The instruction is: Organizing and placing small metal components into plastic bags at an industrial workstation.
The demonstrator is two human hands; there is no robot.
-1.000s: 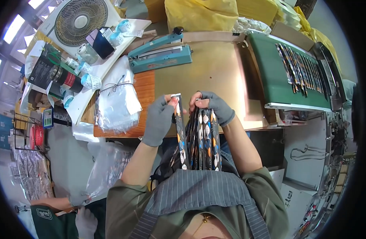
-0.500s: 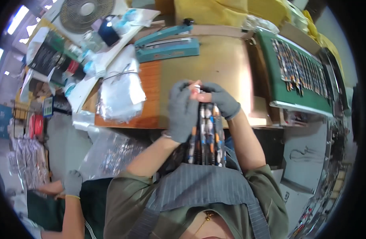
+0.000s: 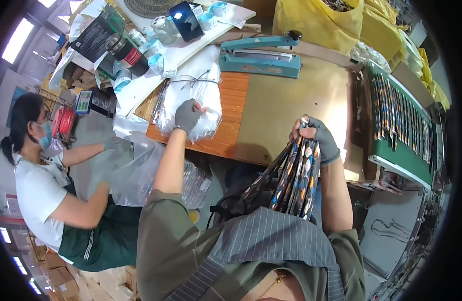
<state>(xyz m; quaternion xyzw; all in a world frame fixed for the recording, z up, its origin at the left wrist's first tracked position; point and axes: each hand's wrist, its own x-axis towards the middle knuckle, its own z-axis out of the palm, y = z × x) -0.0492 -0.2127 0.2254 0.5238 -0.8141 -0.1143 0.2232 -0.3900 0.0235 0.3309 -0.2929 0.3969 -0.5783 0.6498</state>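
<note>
My right hand (image 3: 316,140), in a grey fingerless glove, is closed around the upper ends of a bundle of long thin patterned strips (image 3: 296,175). They are black with orange, blue and white marks and hang down, fanning out in front of my apron. My left hand (image 3: 188,116), gloved the same way, rests over a stack of clear plastic bags (image 3: 206,93) on the table's left part. Its fingers are curled together against the top bag; whether they have caught a bag is hidden. A dark tie (image 3: 193,80) lies across the stack.
A teal bag sealer (image 3: 261,62) stands behind the bags. On the right, a green board (image 3: 399,148) carries rows of similar strips. A white shelf holds a phone (image 3: 186,21), a thermos (image 3: 128,55) and tape rolls. To my left, a masked co-worker (image 3: 45,185) handles a large clear bag (image 3: 140,173).
My left hand has let go of the strips and moved left onto the bags. The right hand keeps the bundle, now spread and further right in the picture. The view has shifted, showing more of the co-worker.
</note>
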